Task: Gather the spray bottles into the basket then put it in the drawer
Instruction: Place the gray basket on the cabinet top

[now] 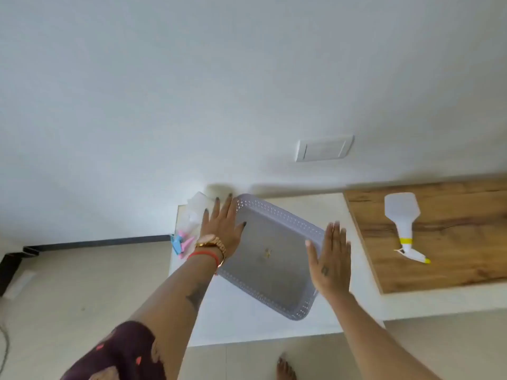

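A grey perforated basket (pixel 274 259) sits empty on the white countertop (pixel 247 322). My left hand (pixel 222 229) hovers flat with fingers spread over the basket's left rim. My right hand (pixel 330 259) is flat and open over its right rim. Neither hand holds anything. A white spray bottle with a yellow nozzle (pixel 403 220) lies on its side on the wooden surface (pixel 452 259) to the right. Behind my left hand lie spray bottles with pink and blue triggers (pixel 182 242), partly hidden, so I cannot tell how many.
A white wall with a switch plate (pixel 323 148) rises right behind the counter. The counter's left and front edges drop to a tiled floor (pixel 82 292). A bare foot (pixel 285 368) shows at the bottom. A dark baseboard (pixel 96 242) runs along the left.
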